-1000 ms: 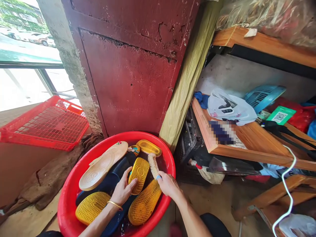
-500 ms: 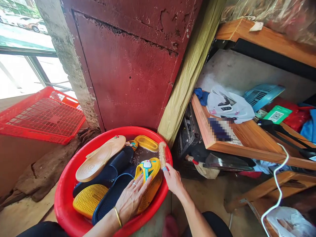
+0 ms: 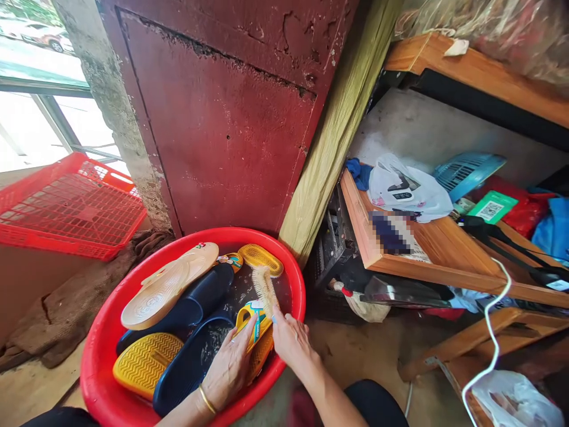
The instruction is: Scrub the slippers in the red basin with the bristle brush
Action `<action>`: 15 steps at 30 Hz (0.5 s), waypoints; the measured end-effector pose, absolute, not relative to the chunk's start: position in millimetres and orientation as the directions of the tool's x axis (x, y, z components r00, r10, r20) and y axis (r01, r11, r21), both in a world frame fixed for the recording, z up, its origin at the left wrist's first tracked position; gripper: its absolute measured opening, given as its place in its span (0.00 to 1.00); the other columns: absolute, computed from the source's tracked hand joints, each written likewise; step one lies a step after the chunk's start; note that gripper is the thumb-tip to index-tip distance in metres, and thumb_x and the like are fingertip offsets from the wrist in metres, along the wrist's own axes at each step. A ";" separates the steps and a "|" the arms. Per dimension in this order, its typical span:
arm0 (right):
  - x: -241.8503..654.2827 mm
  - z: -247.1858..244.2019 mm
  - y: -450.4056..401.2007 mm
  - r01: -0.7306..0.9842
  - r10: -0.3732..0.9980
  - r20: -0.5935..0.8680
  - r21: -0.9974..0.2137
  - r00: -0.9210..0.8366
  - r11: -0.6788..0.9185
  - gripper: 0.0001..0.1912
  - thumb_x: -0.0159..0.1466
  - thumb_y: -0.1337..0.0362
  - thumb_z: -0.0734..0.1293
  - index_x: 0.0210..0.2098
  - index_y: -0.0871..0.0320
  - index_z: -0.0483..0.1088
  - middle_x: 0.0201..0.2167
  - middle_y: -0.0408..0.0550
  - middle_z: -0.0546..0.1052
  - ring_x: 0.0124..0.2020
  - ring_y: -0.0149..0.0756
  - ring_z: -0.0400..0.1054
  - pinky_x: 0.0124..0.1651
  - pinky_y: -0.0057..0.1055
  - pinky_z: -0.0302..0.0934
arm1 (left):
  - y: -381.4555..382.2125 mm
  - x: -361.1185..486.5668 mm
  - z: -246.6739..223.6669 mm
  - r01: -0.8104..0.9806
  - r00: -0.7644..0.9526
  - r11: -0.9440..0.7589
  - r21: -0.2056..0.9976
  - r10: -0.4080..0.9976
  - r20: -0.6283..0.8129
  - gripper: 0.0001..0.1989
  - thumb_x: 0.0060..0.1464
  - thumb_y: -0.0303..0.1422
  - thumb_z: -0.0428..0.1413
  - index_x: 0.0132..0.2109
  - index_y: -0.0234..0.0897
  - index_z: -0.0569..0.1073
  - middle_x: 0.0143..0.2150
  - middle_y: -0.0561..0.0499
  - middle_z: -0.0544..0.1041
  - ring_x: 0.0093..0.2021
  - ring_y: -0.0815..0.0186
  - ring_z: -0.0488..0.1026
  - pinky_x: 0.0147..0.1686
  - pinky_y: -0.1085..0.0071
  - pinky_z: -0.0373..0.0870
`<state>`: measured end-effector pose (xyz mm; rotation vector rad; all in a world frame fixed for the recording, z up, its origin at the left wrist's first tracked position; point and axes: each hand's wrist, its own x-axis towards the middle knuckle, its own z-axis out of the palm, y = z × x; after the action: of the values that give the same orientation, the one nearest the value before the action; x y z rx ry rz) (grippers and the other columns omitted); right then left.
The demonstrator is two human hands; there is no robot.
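A red basin (image 3: pixel 95 350) of water holds several slippers. My left hand (image 3: pixel 226 365), with a gold bangle at its wrist, grips a yellow slipper (image 3: pixel 243 319) that has a white and teal figure on its strap. My right hand (image 3: pixel 296 344) is closed round a scrubbing brush (image 3: pixel 263 284), whose pale bristles lie over the front of that slipper. To the left are dark blue slippers (image 3: pixel 178 373), a yellow slipper sole-up (image 3: pixel 149 363) and beige slippers (image 3: pixel 162 290). Another yellow slipper (image 3: pixel 260 258) floats by the far rim.
Behind the basin stands a dark red door (image 3: pixel 222 130). A red plastic crate (image 3: pixel 84 207) is at the left. On the right, a wooden drawer tray (image 3: pixel 462 246) carries a white plastic bag (image 3: pixel 406 190) and a blue fan (image 3: pixel 469 172). A white cable (image 3: pixel 491 332) hangs in front.
My right hand has moved left with the brush, from beside the basin's right rim to over the yellow slipper. My left hand has stayed on that slipper. The view has shifted slightly.
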<state>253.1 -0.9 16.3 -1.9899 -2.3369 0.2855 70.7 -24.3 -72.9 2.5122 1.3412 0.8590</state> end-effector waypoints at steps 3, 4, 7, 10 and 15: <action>259.8 14.0 10.7 0.990 0.996 -0.050 -0.127 -0.069 0.062 0.26 0.69 0.72 0.54 0.66 0.59 0.62 0.47 0.59 0.79 0.47 0.47 0.75 0.48 0.37 0.66 | -24.0 72.9 -69.9 0.723 0.416 -0.556 0.410 0.824 0.385 0.41 0.61 0.21 0.38 0.72 0.36 0.20 0.62 0.37 0.74 0.57 0.58 0.76 0.61 0.52 0.67; 260.3 13.3 9.1 0.988 0.996 -0.044 -0.136 -0.079 0.072 0.26 0.69 0.72 0.54 0.65 0.59 0.63 0.47 0.59 0.79 0.47 0.46 0.75 0.49 0.37 0.66 | -23.5 73.1 -69.5 0.730 0.402 -0.544 0.413 0.831 0.385 0.41 0.61 0.21 0.38 0.72 0.35 0.19 0.61 0.38 0.75 0.56 0.59 0.76 0.61 0.53 0.68; 255.9 12.0 -10.5 0.948 0.965 -0.082 -0.223 -0.249 0.225 0.26 0.70 0.68 0.55 0.65 0.53 0.63 0.44 0.53 0.80 0.46 0.43 0.75 0.49 0.34 0.65 | -21.3 71.3 -70.8 0.758 0.330 -0.494 0.426 0.854 0.403 0.42 0.61 0.22 0.39 0.71 0.34 0.19 0.60 0.39 0.76 0.54 0.59 0.78 0.58 0.58 0.71; 248.8 13.6 -30.6 0.901 0.918 -0.143 -0.298 -0.370 0.316 0.28 0.69 0.64 0.56 0.68 0.47 0.59 0.45 0.51 0.80 0.44 0.43 0.75 0.49 0.34 0.65 | -19.6 66.8 -74.0 0.768 0.273 -0.458 0.447 0.866 0.418 0.42 0.63 0.25 0.40 0.71 0.34 0.19 0.63 0.36 0.72 0.54 0.58 0.78 0.56 0.60 0.72; 256.2 18.8 -10.0 0.970 0.980 -0.152 -0.221 -0.132 0.097 0.28 0.69 0.68 0.52 0.67 0.56 0.61 0.46 0.61 0.79 0.48 0.50 0.75 0.51 0.42 0.64 | -20.3 60.4 -76.5 0.744 0.288 -0.489 0.456 0.850 0.441 0.39 0.66 0.29 0.40 0.73 0.41 0.22 0.69 0.38 0.65 0.63 0.57 0.70 0.58 0.61 0.71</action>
<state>256.2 -10.0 18.8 -2.0463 -2.3009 0.4174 60.4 -20.3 -76.5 2.3865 1.4918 0.9768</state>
